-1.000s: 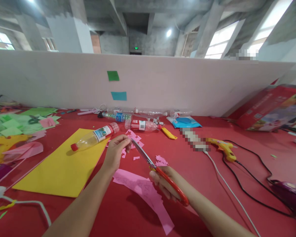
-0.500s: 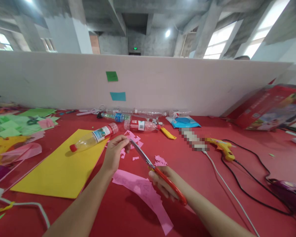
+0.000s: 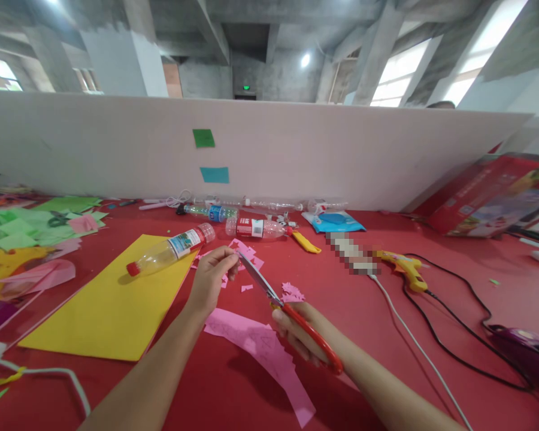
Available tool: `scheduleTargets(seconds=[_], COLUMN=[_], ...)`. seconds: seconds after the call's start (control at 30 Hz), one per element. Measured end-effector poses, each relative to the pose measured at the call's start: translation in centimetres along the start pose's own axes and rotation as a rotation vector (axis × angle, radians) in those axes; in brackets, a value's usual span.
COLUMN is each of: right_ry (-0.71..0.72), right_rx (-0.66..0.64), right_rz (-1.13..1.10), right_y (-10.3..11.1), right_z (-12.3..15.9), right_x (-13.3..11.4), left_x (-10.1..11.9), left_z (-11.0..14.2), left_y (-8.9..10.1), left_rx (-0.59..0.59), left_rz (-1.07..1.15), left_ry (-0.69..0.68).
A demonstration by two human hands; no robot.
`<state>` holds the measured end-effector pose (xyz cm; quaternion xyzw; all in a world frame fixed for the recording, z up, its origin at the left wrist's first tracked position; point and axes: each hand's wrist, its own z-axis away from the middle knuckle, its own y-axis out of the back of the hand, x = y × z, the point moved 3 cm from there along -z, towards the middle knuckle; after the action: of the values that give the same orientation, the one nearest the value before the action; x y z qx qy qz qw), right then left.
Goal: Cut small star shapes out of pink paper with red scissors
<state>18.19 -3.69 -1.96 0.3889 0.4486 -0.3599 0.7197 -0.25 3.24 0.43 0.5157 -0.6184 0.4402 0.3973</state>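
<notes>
Scissors (image 3: 261,285) clasped in the right hand (image 3: 318,317) reach the left hand's (image 3: 210,275) pinched fingertips, whose contents I cannot tell, so a slip could nick skin, while pink paper (image 3: 263,346) lies on the table (image 3: 363,311).

1. Your counter (image 3: 363,305) has a red surface.
2. At your left, it carries green paper pieces (image 3: 20,228) and a yellow sheet (image 3: 103,311).
3. At its centre: pink scraps (image 3: 291,293) and a pink strip (image 3: 269,353).
4. Toward the rear: a red-labelled bottle (image 3: 251,227) and blue packet (image 3: 335,221).
5. At your right: a glue gun (image 3: 413,274).
</notes>
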Motion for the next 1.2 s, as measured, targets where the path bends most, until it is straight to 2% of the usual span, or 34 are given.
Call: scheduleTargets(seconds=[0.2,0.43,0.63,0.9,1.0,1.2], right_ry=[-0.076,-0.038,-0.031,0.008,0.002,-0.079], right_rx=[0.011,-0.012,-0.008,-0.102,-0.086,-0.017], right_rz=[0.008,0.001,-0.01,-0.011,-0.005,-0.037], right_y=[-0.07,-0.01,-0.14,0.13,0.07,-0.31], right_z=[0.13,0.01,0.1,0.11,0.24,0.22], right_x=[-0.19,-0.17,-0.14,-0.21,-0.23,0.0], left_x=[0.16,0.39,0.08,-0.13,-0.15,0.16], left_z=[0.05,0.04,0.29,0.12,-0.02,0.16], left_y=[0.13,0.17,-0.48,-0.06,0.0,-0.3], left_rx=[-0.002,0.018,-0.009,-0.071,-0.103,-0.084], left_rz=[-0.036,-0.113,-0.065,-0.034,-0.045,-0.086], left_ry=[-0.013,-0.039,-0.036,0.008,0.027,0.025])
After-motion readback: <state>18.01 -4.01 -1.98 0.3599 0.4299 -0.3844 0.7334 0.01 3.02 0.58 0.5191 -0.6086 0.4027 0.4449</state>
